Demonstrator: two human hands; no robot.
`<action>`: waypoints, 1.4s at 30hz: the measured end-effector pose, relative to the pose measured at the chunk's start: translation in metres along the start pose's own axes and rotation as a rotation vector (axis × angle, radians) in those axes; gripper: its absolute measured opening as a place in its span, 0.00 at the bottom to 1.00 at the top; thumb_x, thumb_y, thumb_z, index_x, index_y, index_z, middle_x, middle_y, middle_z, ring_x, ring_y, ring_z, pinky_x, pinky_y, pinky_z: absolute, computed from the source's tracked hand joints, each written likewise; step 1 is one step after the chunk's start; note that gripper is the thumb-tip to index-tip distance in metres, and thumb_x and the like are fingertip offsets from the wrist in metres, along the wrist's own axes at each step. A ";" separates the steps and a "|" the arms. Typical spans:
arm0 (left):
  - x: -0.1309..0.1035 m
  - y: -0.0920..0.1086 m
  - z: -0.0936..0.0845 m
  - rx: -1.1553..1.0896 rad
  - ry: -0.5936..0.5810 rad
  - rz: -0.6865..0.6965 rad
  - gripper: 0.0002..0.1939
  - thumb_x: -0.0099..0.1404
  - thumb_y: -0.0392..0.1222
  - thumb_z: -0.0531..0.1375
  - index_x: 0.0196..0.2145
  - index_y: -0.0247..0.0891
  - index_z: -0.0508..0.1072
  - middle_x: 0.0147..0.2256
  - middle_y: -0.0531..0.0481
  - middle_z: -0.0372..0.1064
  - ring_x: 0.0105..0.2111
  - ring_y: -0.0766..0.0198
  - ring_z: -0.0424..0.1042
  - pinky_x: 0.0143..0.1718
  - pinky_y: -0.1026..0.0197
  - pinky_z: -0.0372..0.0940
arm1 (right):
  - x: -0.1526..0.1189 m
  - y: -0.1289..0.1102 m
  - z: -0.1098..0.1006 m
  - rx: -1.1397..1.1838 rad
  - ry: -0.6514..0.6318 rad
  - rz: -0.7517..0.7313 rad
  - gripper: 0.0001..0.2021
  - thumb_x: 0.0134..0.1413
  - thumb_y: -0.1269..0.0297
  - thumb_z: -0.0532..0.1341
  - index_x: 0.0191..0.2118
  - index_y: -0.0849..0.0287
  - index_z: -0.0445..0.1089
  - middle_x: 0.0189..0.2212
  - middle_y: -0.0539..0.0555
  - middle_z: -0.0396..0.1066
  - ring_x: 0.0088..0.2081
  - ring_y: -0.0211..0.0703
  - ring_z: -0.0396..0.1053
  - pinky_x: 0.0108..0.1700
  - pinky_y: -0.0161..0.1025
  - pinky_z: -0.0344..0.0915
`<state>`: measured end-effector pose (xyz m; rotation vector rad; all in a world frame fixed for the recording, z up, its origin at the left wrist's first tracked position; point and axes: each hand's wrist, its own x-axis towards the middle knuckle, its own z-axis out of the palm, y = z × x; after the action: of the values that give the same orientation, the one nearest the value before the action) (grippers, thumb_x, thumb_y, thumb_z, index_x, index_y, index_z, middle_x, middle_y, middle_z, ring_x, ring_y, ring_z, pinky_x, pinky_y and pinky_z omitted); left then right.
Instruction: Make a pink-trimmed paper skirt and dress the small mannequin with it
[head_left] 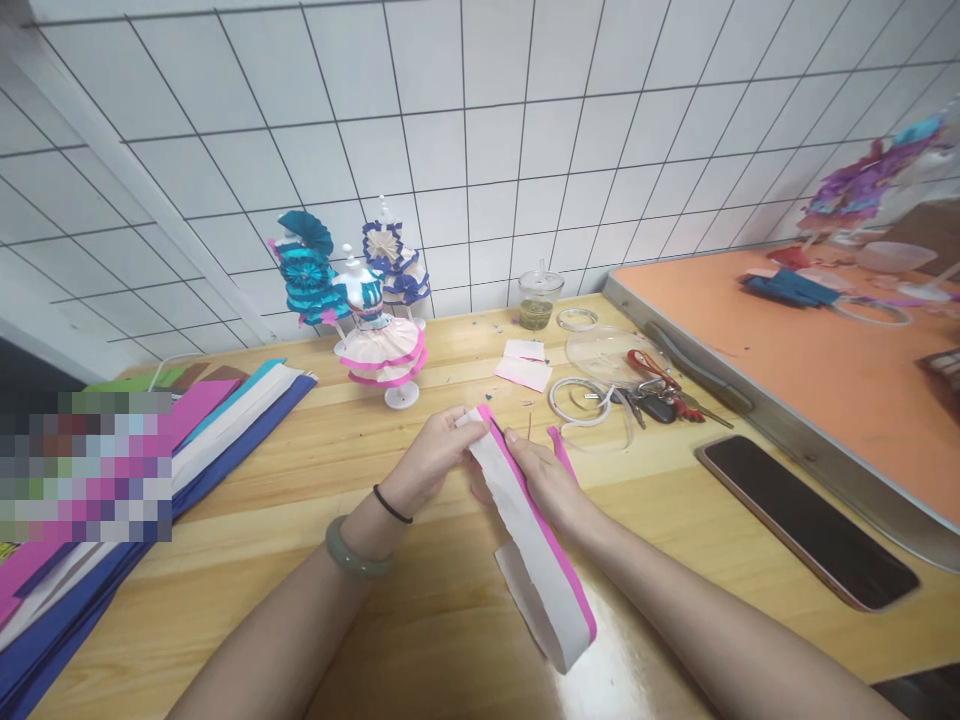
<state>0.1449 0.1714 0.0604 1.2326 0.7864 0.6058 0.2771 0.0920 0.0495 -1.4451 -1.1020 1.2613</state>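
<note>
A long white paper strip with a pink edge (536, 530) loops down toward the wooden table. Its upper end is pinched by my left hand (433, 455), thumb on top. My right hand (544, 478) grips the pink edge a little to the right, with its fingertips partly hidden behind the strip. A small dark thing shows between the two hands, too small to make out. Behind them stands a small mannequin (369, 285) in a teal top and a white skirt with pink hems. Just right of my right hand lies a pink piece (561, 452).
Folded coloured papers (247, 415) lie at the left. Two decorated figures (306, 270) stand by the tiled wall. Behind my hands are a lidded cup (537, 300), white scraps (523, 368), tape rings and keys (658, 405). A phone (806, 520) and an orange board (795, 370) are at right.
</note>
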 end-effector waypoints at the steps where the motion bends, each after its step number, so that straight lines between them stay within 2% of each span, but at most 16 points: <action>1: 0.000 0.000 0.000 0.000 -0.008 -0.007 0.08 0.57 0.41 0.59 0.27 0.35 0.63 0.25 0.52 0.64 0.24 0.69 0.66 0.27 0.65 0.62 | 0.000 0.000 0.000 0.003 -0.004 -0.007 0.25 0.59 0.45 0.46 0.29 0.58 0.70 0.24 0.52 0.71 0.29 0.45 0.68 0.38 0.45 0.63; 6: -0.001 0.001 0.000 -0.012 -0.004 -0.027 0.08 0.57 0.41 0.60 0.29 0.36 0.63 0.25 0.52 0.65 0.25 0.67 0.67 0.27 0.63 0.63 | 0.001 0.001 -0.001 -0.008 -0.011 -0.033 0.24 0.60 0.45 0.46 0.32 0.59 0.70 0.27 0.53 0.72 0.30 0.46 0.68 0.38 0.45 0.63; 11: -0.002 0.002 -0.001 -0.004 0.015 -0.009 0.09 0.57 0.42 0.60 0.26 0.35 0.63 0.24 0.54 0.63 0.23 0.70 0.65 0.26 0.66 0.61 | 0.003 0.005 -0.001 -0.055 -0.014 -0.090 0.24 0.60 0.46 0.46 0.32 0.60 0.69 0.30 0.54 0.73 0.31 0.45 0.69 0.38 0.42 0.63; 17: -0.001 0.003 -0.001 -0.010 0.007 -0.015 0.10 0.57 0.43 0.60 0.25 0.34 0.64 0.23 0.51 0.66 0.24 0.67 0.67 0.29 0.62 0.64 | 0.004 0.007 -0.001 -0.055 -0.030 -0.118 0.23 0.61 0.46 0.45 0.30 0.59 0.67 0.27 0.52 0.72 0.29 0.44 0.68 0.39 0.43 0.63; 22: 0.000 0.001 -0.002 -0.018 0.018 0.013 0.10 0.56 0.42 0.60 0.24 0.35 0.64 0.22 0.53 0.65 0.23 0.68 0.67 0.28 0.63 0.63 | 0.002 0.003 -0.001 -0.037 -0.017 -0.090 0.22 0.60 0.47 0.46 0.33 0.57 0.70 0.32 0.54 0.74 0.36 0.47 0.69 0.44 0.45 0.62; 26: 0.001 0.000 -0.004 0.007 0.032 0.052 0.09 0.56 0.41 0.59 0.24 0.35 0.65 0.23 0.54 0.63 0.24 0.70 0.65 0.28 0.66 0.60 | -0.001 -0.001 -0.002 -0.012 -0.048 -0.026 0.26 0.60 0.44 0.45 0.31 0.57 0.71 0.27 0.53 0.73 0.33 0.47 0.69 0.43 0.47 0.62; 30: 0.001 0.001 -0.005 0.018 0.028 0.080 0.07 0.56 0.40 0.59 0.25 0.34 0.66 0.23 0.54 0.65 0.24 0.69 0.65 0.28 0.66 0.60 | -0.001 -0.002 -0.004 0.018 -0.067 -0.031 0.25 0.59 0.44 0.46 0.31 0.57 0.72 0.25 0.52 0.73 0.32 0.46 0.69 0.42 0.47 0.62; 35: 0.001 0.002 -0.007 -0.026 -0.001 0.046 0.07 0.56 0.40 0.59 0.24 0.35 0.66 0.22 0.54 0.64 0.24 0.69 0.66 0.28 0.66 0.60 | 0.001 0.002 -0.006 0.034 -0.124 -0.046 0.28 0.59 0.43 0.44 0.32 0.59 0.72 0.27 0.53 0.73 0.31 0.46 0.69 0.41 0.45 0.62; 42: 0.002 0.007 -0.011 -0.031 -0.041 -0.032 0.10 0.54 0.43 0.62 0.25 0.34 0.67 0.24 0.53 0.64 0.24 0.70 0.65 0.28 0.66 0.60 | 0.001 0.001 -0.007 -0.049 -0.071 -0.119 0.28 0.59 0.42 0.45 0.32 0.60 0.71 0.25 0.53 0.72 0.31 0.46 0.68 0.40 0.43 0.63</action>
<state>0.1373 0.1808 0.0658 1.1986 0.7591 0.5631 0.2845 0.0919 0.0487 -1.3584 -1.2555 1.2162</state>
